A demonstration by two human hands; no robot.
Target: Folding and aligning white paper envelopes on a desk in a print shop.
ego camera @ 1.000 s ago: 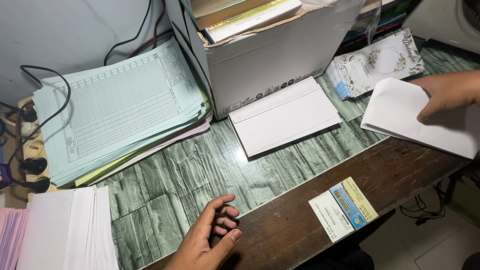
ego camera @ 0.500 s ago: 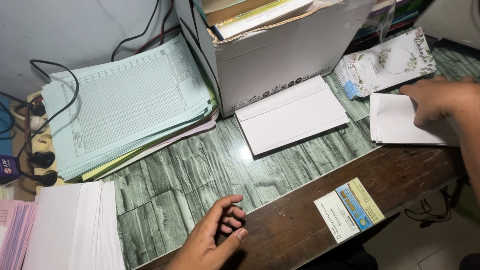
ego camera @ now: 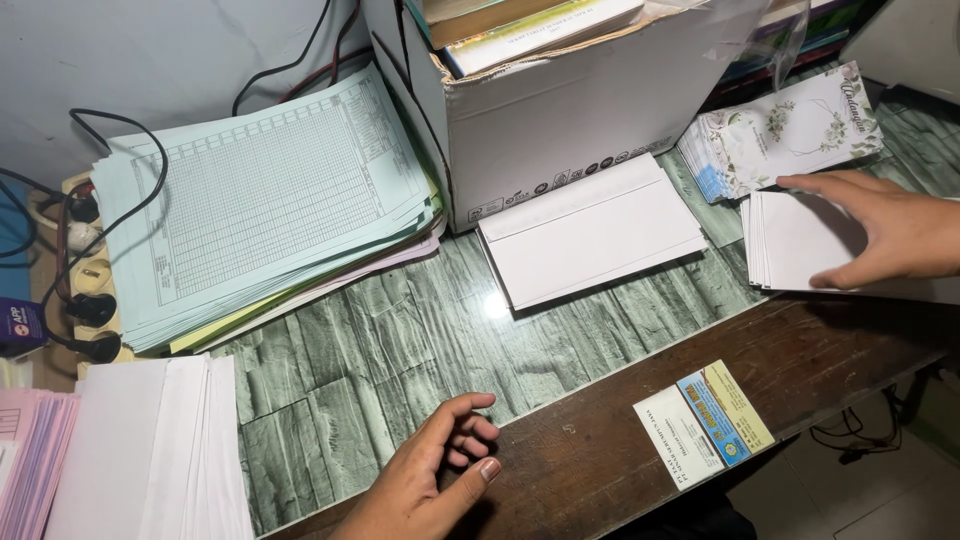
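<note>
Head-camera view: a small stack of white envelopes (ego camera: 800, 240) is seen lying at the right end of the desk, pressed flat under the right hand (ego camera: 890, 235), whose fingers are spread open on top rather than closed around it. Just behind the stack, a pile of floral printed cards (ego camera: 785, 130) is fanned out. Further left, a larger white envelope pile (ego camera: 590, 230) is set against a cardboard box (ego camera: 570, 120). The left hand (ego camera: 435, 480) is rested loosely curled and empty on the wooden desk edge (ego camera: 620, 470), near a small printed card (ego camera: 703, 423). Pale green forms (ego camera: 260, 200) are stacked at the far left.
</note>
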